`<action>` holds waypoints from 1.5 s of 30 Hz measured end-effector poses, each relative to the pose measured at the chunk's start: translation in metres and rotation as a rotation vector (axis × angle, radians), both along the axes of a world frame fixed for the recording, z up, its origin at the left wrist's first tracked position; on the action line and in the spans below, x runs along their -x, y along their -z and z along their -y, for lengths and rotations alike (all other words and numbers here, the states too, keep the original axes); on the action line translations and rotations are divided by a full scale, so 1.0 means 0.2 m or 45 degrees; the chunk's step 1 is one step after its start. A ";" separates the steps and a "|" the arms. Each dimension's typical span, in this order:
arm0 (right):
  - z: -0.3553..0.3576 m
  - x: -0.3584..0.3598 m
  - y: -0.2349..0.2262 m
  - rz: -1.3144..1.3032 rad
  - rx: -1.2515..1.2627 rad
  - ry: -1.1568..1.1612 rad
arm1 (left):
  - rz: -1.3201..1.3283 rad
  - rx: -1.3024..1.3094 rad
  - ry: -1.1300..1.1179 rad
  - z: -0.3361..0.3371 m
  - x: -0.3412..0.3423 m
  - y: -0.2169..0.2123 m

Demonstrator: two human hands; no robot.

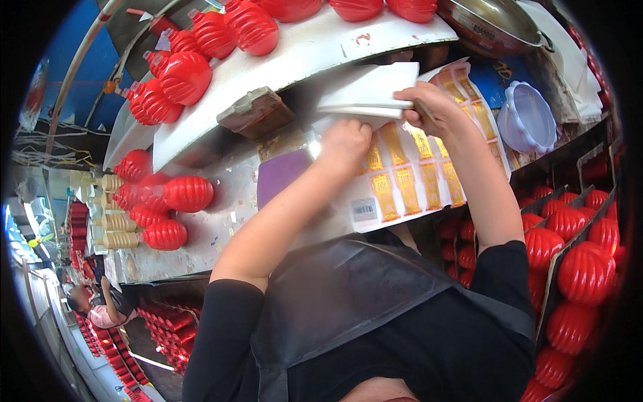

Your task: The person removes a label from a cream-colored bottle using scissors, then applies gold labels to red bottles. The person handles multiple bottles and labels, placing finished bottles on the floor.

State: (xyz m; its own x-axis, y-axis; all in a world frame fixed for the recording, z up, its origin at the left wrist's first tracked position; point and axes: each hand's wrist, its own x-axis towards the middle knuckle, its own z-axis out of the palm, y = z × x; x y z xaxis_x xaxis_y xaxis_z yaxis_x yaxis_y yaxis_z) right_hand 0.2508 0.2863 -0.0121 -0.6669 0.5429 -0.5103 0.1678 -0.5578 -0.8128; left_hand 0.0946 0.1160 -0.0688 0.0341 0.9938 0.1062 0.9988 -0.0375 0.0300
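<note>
Head: label sheet (408, 181) under both hands

Left hand (345, 144) lies on the label sheet (408, 181); fingertips hidden beneath a folded white sheet (368, 94). Right hand (429, 107) covers that sheet's corner. Label print too small to read. Red bottles (583, 268) at right cut by the dark rim. Distant person (90, 305) blurred.

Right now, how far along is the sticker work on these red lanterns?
Done: none of the red lanterns shows a gold sticker. In hand: left hand presses the sticker sheet while right hand lifts its white backing. Left: most gold stickers are on the sheet.
</note>
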 end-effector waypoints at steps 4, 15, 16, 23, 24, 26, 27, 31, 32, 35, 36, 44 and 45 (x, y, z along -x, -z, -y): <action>-0.08 0.33 0.10 0.035 -0.013 -0.132 | 0.045 -0.063 0.016 0.04 -0.01 -0.05; -0.05 0.83 0.30 0.211 -0.082 -0.216 | 0.457 -0.025 0.170 0.15 -0.04 -0.16; -0.03 0.85 0.33 0.143 -0.040 -0.163 | 0.484 -0.006 0.217 0.17 -0.04 -0.18; 0.12 0.83 0.30 0.035 -0.054 0.129 | 0.787 0.073 0.347 0.44 0.02 -0.38; 0.14 0.84 0.28 0.114 -0.210 0.088 | 0.823 0.089 0.338 0.48 0.04 -0.41; 0.17 0.86 0.27 0.169 -0.530 -0.031 | 0.872 0.069 0.254 0.57 0.07 -0.44; 0.17 0.87 0.29 0.185 -0.612 -0.082 | 0.900 0.062 0.220 0.61 0.08 -0.46; 0.04 0.92 0.46 0.137 -1.265 -0.224 | 1.013 0.000 0.120 0.75 0.11 -0.47; -0.02 0.93 0.51 0.061 -1.795 -0.336 | 1.019 -0.005 0.103 0.79 0.12 -0.47; -0.16 0.94 0.60 0.151 -2.259 -0.633 | 1.030 -0.035 0.068 0.88 0.13 -0.46; -0.16 0.95 0.60 0.242 -2.221 -0.724 | 1.033 -0.043 0.059 0.90 0.14 -0.46; 0.01 1.02 0.36 0.359 -1.101 -0.103 | 1.056 -0.007 0.011 0.97 0.18 -0.44; 0.02 1.04 0.36 0.366 -1.337 -0.104 | 1.061 -0.004 0.009 0.97 0.19 -0.43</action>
State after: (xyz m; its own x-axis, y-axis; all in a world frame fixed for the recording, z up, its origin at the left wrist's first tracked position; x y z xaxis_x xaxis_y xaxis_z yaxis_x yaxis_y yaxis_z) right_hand 0.0422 0.2816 -0.0832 -0.6506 0.7584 0.0391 0.4329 0.4127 -0.8014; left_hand 0.0569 -0.0781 0.0181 -0.0506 0.9934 0.1025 0.6490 -0.0453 0.7595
